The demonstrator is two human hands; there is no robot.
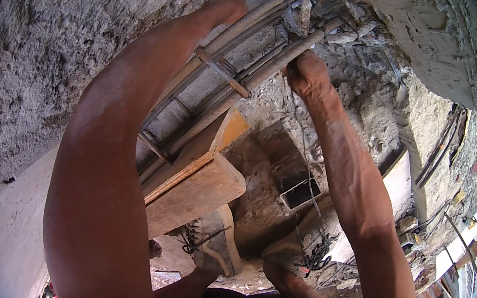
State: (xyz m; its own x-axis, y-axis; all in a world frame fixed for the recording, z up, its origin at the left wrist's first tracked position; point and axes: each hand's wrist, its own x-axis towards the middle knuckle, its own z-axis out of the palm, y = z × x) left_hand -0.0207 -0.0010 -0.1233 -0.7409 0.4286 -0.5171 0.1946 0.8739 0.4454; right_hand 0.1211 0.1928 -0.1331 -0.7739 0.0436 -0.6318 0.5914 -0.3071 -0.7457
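Observation:
A cage of long steel reinforcing bars [275, 61], crossed by square stirrups [221, 72], slants from the lower left up to the rough masonry at upper right. My left hand [229, 7] reaches over to the far side of the cage, beside the upper bar; its fingers are hidden. Close under the lower bar, my right hand [308, 72] is closed, fingers curled. What it grips is hidden. A thin wire [306, 151] hangs down near my right wrist. Thin ties wrap the bars' upper end around pale, crusted pieces [306, 12].
Below the cage, wooden boards [190, 195] jut out from the left. A dark rectangular opening or object with a pale rim [300, 194] lies lower down. Tangled wire [317, 254] sits near my feet. A plastered concrete block [433, 18] overhangs at right; rough wall [56, 65] rises at left.

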